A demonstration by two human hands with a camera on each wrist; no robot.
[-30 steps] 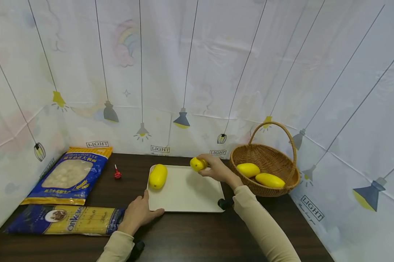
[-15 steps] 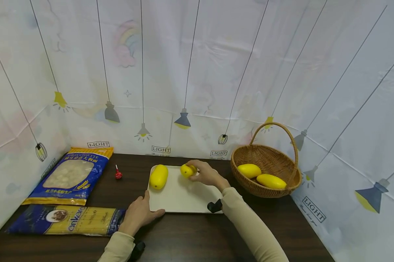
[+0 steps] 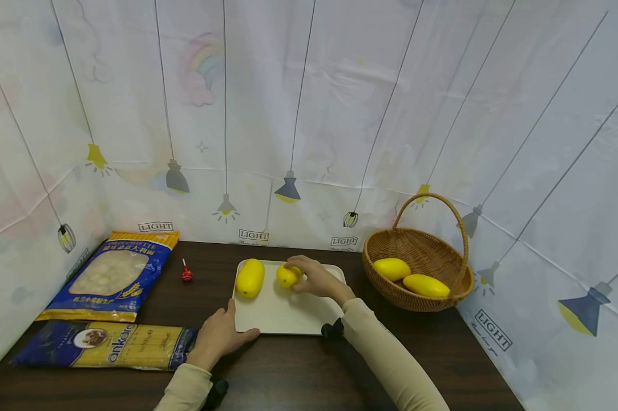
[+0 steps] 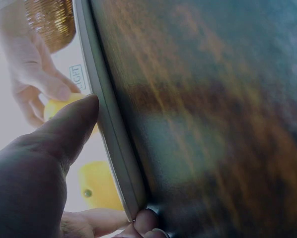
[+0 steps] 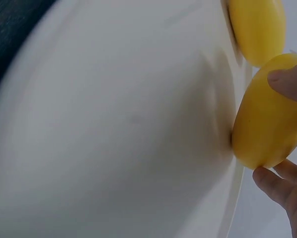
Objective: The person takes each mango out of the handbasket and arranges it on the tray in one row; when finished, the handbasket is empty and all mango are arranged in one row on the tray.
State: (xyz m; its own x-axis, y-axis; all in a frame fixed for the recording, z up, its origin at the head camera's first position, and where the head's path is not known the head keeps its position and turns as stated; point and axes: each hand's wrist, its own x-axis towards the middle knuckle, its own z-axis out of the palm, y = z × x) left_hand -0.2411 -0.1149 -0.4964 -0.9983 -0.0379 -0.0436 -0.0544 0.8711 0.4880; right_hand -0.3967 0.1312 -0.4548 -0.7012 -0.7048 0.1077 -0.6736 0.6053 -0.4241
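Observation:
A yellow mango (image 3: 287, 275) is held in my right hand (image 3: 316, 278), low over the white tray (image 3: 283, 314). In the right wrist view, the thumb lies on one side of this mango (image 5: 267, 119) and fingertips touch its end. Left of it, a second mango (image 3: 250, 278) lies on the tray. My left hand (image 3: 220, 337) grips the tray's near left corner, its thumb along the front rim and fingers at the left side. The left wrist view shows that thumb (image 4: 74, 126) across the rim.
At the right stands a wicker basket (image 3: 391, 242) with two more mangoes inside. A blue pasta bag (image 3: 108, 274) and a long spaghetti pack (image 3: 139, 345) lie at the left. A red lollipop (image 3: 186, 274) sits behind the left hand. A printed curtain (image 3: 309, 142) backs the table.
My right hand has carried the mango leftward and lower over the tray, closer to the other mango. The left hand has stayed at the tray's corner.

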